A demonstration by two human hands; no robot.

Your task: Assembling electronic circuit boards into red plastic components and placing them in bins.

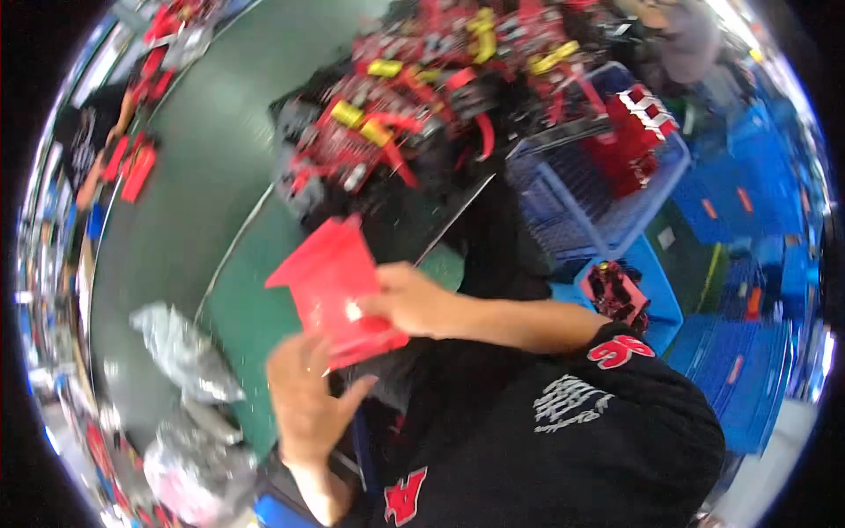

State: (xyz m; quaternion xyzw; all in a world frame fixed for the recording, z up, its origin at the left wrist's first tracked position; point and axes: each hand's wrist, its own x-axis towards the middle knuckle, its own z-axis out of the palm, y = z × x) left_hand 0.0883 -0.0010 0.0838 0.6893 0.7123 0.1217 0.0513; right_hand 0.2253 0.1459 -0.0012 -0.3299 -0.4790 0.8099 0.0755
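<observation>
My right hand (409, 301) is closed on the right edge of a flat red sheet (330, 282). The sheet is glossy and soft-looking, with an uneven, pointed upper edge; whether it is a pouch or a single layer I cannot make out. Just below and left of it is my left hand (304, 396), thumb spread away from the fingers and nothing visible in it. Its fingertips come close to the sheet's lower left edge; contact cannot be told. Under both hands lies the green table (242, 339).
Beyond my hands a large heap of red and black pieces with yellow bands (370, 128) covers the table. A blue crate (607, 238) stands right, above a blue bin (664, 290). Clear plastic bags (185, 352) lie left. Another person's arm (123, 114) shows far left.
</observation>
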